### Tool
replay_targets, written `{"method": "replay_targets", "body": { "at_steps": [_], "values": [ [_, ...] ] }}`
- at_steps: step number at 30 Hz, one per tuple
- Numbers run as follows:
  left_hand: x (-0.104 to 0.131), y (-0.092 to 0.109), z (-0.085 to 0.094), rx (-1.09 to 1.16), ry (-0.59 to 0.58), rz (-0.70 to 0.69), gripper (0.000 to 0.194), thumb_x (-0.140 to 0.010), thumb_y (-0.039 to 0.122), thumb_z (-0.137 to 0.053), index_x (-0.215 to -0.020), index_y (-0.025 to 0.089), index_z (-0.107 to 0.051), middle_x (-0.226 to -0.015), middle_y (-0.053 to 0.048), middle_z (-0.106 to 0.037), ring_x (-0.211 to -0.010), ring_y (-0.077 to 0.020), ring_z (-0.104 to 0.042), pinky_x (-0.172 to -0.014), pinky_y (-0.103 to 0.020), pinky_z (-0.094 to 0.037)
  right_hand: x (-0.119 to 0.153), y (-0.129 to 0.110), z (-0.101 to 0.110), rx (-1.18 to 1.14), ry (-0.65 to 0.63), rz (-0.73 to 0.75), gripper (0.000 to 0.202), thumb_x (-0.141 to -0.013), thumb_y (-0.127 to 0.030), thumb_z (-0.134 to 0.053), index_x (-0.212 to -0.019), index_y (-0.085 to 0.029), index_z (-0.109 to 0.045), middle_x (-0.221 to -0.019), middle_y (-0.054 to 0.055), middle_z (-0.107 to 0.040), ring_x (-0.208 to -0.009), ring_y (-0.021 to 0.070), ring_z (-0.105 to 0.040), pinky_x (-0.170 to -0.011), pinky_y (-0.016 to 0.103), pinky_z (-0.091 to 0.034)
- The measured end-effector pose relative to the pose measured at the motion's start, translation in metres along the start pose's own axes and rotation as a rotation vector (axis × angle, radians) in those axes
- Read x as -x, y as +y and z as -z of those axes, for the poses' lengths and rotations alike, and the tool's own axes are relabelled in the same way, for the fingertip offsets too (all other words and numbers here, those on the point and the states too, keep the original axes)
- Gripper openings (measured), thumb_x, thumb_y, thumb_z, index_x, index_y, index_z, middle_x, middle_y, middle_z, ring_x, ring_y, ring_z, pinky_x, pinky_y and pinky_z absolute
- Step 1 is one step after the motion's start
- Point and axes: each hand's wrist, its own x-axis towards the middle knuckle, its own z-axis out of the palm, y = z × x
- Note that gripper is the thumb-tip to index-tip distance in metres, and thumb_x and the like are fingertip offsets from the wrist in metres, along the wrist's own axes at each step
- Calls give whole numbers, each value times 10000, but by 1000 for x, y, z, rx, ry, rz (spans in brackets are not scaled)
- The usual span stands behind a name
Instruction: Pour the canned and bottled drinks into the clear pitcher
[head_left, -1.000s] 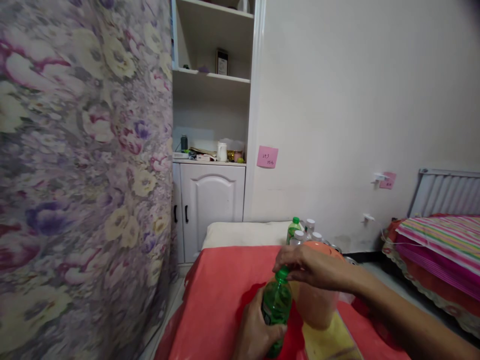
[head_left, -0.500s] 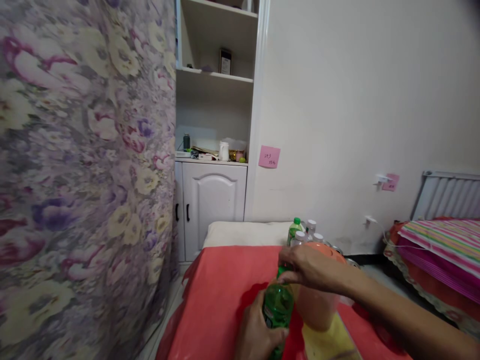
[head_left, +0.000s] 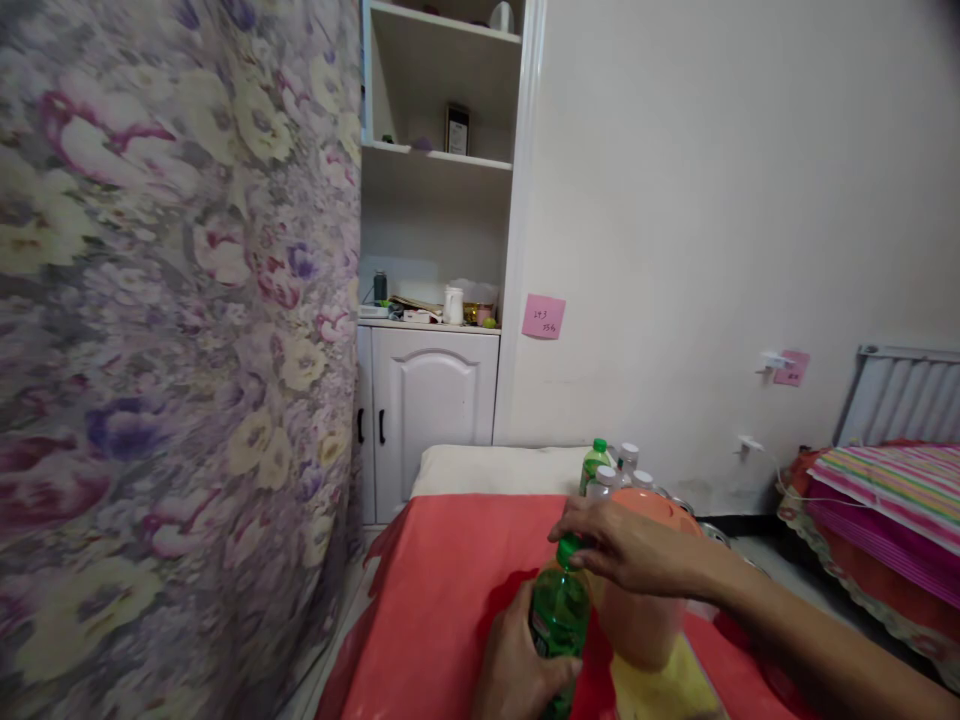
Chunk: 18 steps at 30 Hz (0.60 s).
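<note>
L hand (head_left: 517, 655): you wrap green btl (head_left: 561, 612)
R hand (head_left: 621, 540): you pinch cap (head_left: 568, 550), btl top
Cap: grip done, on btl neck, remaining turns unclear

A single camera worn on the person's head looks forward and down over a smooth red sheet (head_left: 442, 590), the bare left hand (head_left: 517, 660) and bare right hand (head_left: 619, 542) close by, low and right of centre. A floral fabric curtain (head_left: 187, 350) fills the left side; a white panelled cabinet (head_left: 442, 400) and plain pale wall (head_left: 697, 200) face the lens farther off.
</note>
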Motion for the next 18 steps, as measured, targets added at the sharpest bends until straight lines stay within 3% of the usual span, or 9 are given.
{"method": "replay_targets", "body": {
  "at_steps": [2,5,8,10,12,15,18],
  "values": [
    [0,1,-1,-26,40,3,560,-543,53,-699,-1089,168,-660,-883,0,-710,-804,-207,-626,-692,-273,-461,-4,2,-6,4,23,-37,111,-938,-263,-652,-975,-184,-720,-935,55,-710,-809,187,-633,-723,287,-478],
    [1,3,-2,-55,74,15,582,-549,50,-702,-1118,164,-661,-873,-1,-717,-787,-207,-632,-683,-277,-469,-8,5,-12,100,63,-130,334,-938,-468,-650,-811,-161,-683,-755,35,-663,-626,162,-550,-586,283,-410],
    [1,3,-2,-70,88,21,573,-553,45,-698,-1114,158,-667,-873,-8,-721,-791,-213,-640,-683,-282,-474,-3,5,-11,164,83,-162,422,-933,-553,-627,-946,-140,-715,-859,75,-701,-701,200,-608,-658,320,-446],
    [1,3,-1,-46,83,12,592,-550,32,-691,-1128,157,-662,-899,-13,-727,-814,-215,-647,-700,-282,-479,2,5,-8,113,85,-135,465,-935,-543,-630,-1181,-152,-688,-1053,106,-708,-874,243,-658,-781,354,-481],
    [1,3,0,-18,74,5,587,-544,17,-683,-1114,155,-661,-897,-8,-724,-811,-208,-645,-696,-275,-477,6,4,-7,50,79,-104,454,-940,-453,-655,-1299,-175,-637,-1162,112,-682,-971,250,-657,-851,366,-485],
    [2,6,-1,-30,76,14,503,-533,7,-675,-1016,148,-667,-804,17,-687,-731,-181,-615,-633,-257,-445,5,6,-11,5,68,-93,292,-927,-230,-650,-1212,-170,-675,-1089,94,-691,-888,206,-652,-802,325,-488],
    [2,9,-2,-41,90,13,521,-526,0,-669,-1026,144,-669,-806,18,-682,-727,-173,-605,-634,-255,-444,0,10,-18,-9,95,-140,157,-906,-276,-701,-1002,-152,-701,-919,63,-693,-762,184,-620,-684,289,-463]
  ]
}}
